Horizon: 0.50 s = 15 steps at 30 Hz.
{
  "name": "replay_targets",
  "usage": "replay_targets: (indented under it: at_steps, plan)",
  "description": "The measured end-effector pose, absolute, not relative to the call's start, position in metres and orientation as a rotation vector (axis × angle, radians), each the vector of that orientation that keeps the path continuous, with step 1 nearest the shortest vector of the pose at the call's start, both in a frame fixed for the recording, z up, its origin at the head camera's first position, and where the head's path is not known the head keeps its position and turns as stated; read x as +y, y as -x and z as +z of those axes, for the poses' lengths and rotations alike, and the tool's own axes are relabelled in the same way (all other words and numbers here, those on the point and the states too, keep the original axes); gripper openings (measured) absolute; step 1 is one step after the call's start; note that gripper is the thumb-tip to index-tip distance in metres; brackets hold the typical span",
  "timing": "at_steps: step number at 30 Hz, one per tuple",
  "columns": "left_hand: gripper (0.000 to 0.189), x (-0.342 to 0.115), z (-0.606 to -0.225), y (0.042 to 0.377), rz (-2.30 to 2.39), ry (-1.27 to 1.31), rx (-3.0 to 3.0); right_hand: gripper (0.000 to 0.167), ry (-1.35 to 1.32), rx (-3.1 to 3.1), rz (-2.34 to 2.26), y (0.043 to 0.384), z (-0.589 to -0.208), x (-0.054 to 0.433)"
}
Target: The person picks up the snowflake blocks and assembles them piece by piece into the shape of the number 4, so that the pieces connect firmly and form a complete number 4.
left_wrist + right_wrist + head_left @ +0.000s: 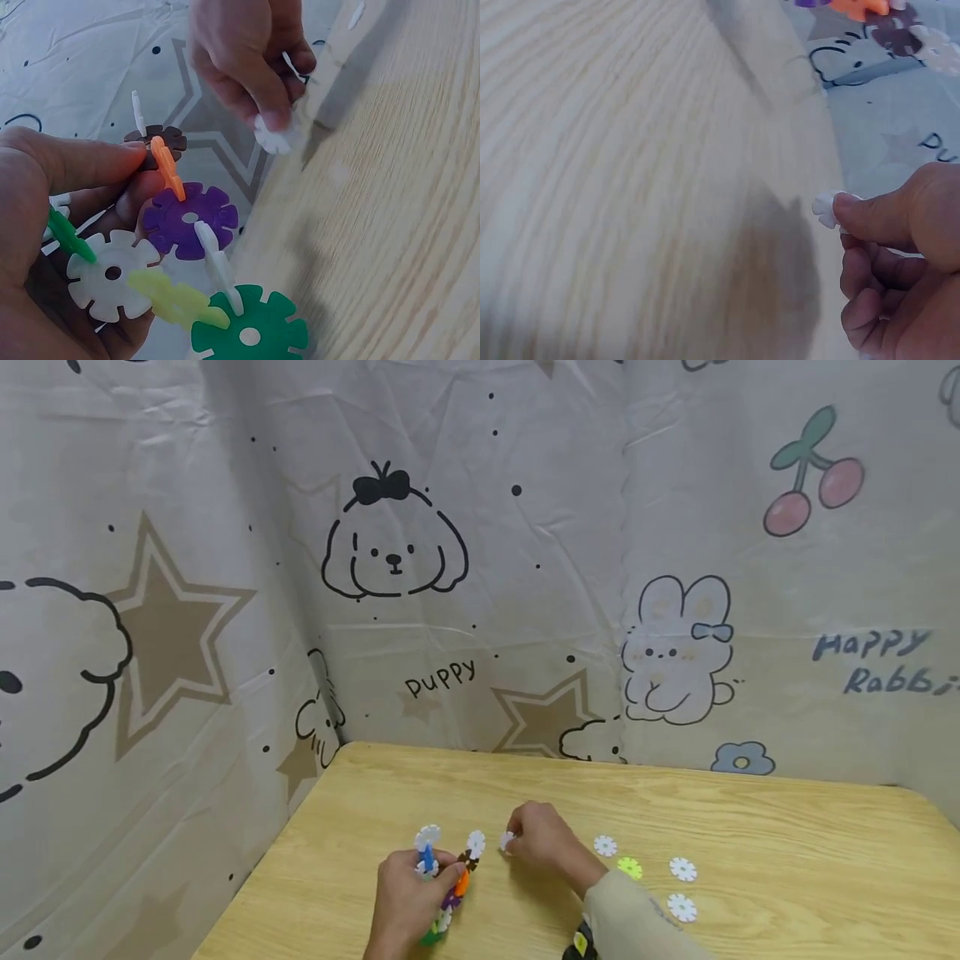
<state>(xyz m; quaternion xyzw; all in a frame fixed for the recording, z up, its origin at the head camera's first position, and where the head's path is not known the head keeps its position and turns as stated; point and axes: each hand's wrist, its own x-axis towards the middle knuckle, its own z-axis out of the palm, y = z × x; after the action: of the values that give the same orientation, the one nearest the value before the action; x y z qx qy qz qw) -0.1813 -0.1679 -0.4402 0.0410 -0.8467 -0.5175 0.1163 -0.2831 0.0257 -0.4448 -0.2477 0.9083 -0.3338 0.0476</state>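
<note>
My left hand (405,893) grips a curved chain of interlocked, notched snowflake discs. In the left wrist view, thumb and fingers pinch it near the brown disc (176,139) and orange disc (168,169). Further along hang a purple disc (169,217), a white one, a dark green disc (277,330), a yellow-green disc (172,296) and another white disc (90,281). A white disc (476,843) tops the chain's right end, and one more (428,836) its left. To the right, apart from the chain, my right hand (546,842) pinches a single white disc (825,208) between thumb and fingers.
Loose white discs (682,869) and a yellow-green disc (630,867) lie on the wooden table (810,852), right of my right hand. Something black and yellow (579,943) shows beside the right sleeve. A printed curtain (525,610) stands behind the table's far edge.
</note>
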Motion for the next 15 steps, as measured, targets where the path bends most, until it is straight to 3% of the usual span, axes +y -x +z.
replay_targets:
  at_steps: [6, 15]
  plan:
    - [0.009, -0.158, -0.440, 0.184, -1.555, -0.054, -2.483, 0.014, 0.881, 2.784, -1.132, 0.274, -0.437, 0.055]
    - [0.008, -0.148, -0.439, 0.186, -1.577, 0.046, -2.509, 0.015, 0.840, 2.731, -1.279, 0.260, -0.420, 0.085]
